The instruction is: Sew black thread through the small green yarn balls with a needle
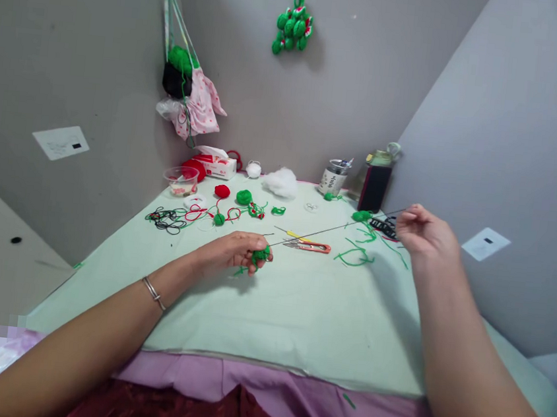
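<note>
Above the middle of the table, my left hand (pixel 237 252) is closed on a small green crocheted piece (pixel 261 254). A dark thread (pixel 326 229) runs taut from that piece up to my right hand (pixel 420 229). The right hand is raised at the right with its fingers pinched on the thread; whether a needle is in the pinch is too small to tell. Under the thread lie orange-handled thread snips (pixel 312 246) and a yellow crochet hook (pixel 298 236). Loose green yarn ends (pixel 354 256) lie to the right of the snips.
Tangled black cord (pixel 165 220), a red yarn ball (pixel 222 191) and a green yarn ball (pixel 244 197) sit at the left. White stuffing (pixel 281 182), a tissue box (pixel 216 165), a pen tin (pixel 334 178) and an upright phone (pixel 375 188) line the back wall. Green crocheted pieces (pixel 294 26) hang above.
</note>
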The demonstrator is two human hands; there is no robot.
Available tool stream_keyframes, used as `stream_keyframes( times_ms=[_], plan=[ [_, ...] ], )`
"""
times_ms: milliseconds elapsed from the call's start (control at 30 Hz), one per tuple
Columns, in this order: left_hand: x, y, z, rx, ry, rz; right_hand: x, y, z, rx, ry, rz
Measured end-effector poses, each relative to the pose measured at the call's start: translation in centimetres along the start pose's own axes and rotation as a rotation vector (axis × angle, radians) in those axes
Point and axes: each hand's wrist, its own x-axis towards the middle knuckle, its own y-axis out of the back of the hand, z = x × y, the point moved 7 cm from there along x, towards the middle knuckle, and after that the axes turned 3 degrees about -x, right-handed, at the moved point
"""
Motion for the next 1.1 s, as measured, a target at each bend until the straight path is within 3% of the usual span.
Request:
stream_keyframes(
  times_ms=[100, 200, 367, 500, 567, 600, 733, 800, 833, 900, 967, 1033, 1100],
  plan=[
    [0.0, 0.7, -0.2, -0.004, 0.006, 0.034, 1.8, 3.9, 1.4, -0.02, -0.163, 0.246],
    [0.0, 0.8, -0.6, -0.008, 0.035, 0.034, 2.1, 6.2, 1.7, -0.047, -0.24, 0.39],
    [0.2, 1.0, -1.0, -0.035, 0.031, 0.05, 1.6, 6.2, 1.2, -0.101, -0.24, 0.391],
    [0.3, 2.1, -0.5, -0.086, -0.032, 0.115, 0.2, 2.7, -0.4, -0.112, -0.204, 0.148],
    [0.4, 2.6, -0.3, -0.104, -0.06, 0.152, -1.5, -0.1, -0.9, -0.127, -0.225, -0.05],
    [0.4, 2.7, -0.2, -0.108, -0.07, 0.164, -2.6, -1.6, -0.9, -0.149, -0.241, -0.174],
    [0.6, 2.6, -0.4, -0.086, -0.055, 0.151, -9.4, -8.3, 1.0, -0.49, -0.314, -0.925],
    [0.5, 2.5, -0.6, -0.065, -0.032, 0.152, -12.7, -9.7, 2.9, -0.755, -0.357, -1.222],
    [0.5, 2.4, -0.6, -0.055, -0.026, 0.159, -13.5, -10.0, 3.7, -0.897, -0.337, -1.302],
    [0.4, 2.4, -0.7, -0.04, -0.028, 0.17, -13.5, -10.3, 4.6, -1.177, -0.176, -1.276],
    [0.5, 2.4, -0.6, -0.042, -0.042, 0.169, -12.3, -10.5, 4.8, -1.382, 0.077, -1.101],
    [0.5, 2.4, -0.5, -0.059, -0.061, 0.169, -11.7, -10.6, 5.2, -1.463, 0.242, -0.99],
    [0.5, 2.4, -0.4, -0.086, -0.072, 0.168, -11.9, -10.9, 6.3, -1.471, 0.312, -1.017]
  ],
)
